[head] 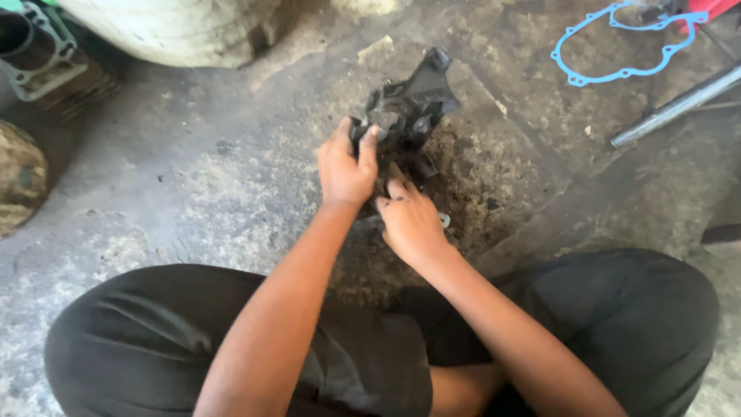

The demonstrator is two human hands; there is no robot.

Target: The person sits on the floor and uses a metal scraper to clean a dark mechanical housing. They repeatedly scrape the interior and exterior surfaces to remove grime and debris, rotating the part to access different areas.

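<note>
Both hands are on the black casting (407,108) that stands on the stained concrete floor (193,185), just ahead of the person's knees. Left hand (346,166) is closed over the casting's near upper edge, thumb and fingers curled round a lug, steadying it. Right hand (410,220) sits lower, at the base, fingers bent in against the underside; whether it grips the part itself or some small tool there I cannot tell, since the fingertips are hidden.

Judging by its look, the casting is a solid metal engine part: heavy for its bulk, quite stiff, with ribs, ears and sharp corners. It looks coated in oily grime, so I would expect it to be slippery, and the dark wet patch of floor under it suggests the same. It would not bruise easily, though thin ears could chip if it toppled onto concrete. The best hold seems to be round the thick lugs or the body, not the flat greasy faces.

Around it, going down in size: a pale tyre (177,31) at the top left, a finned cylinder block (38,54) in the far corner, a steel tube (679,104) at the right, and a thin blue gasket (617,46) lying flat beside it, well apart from the hands.
</note>
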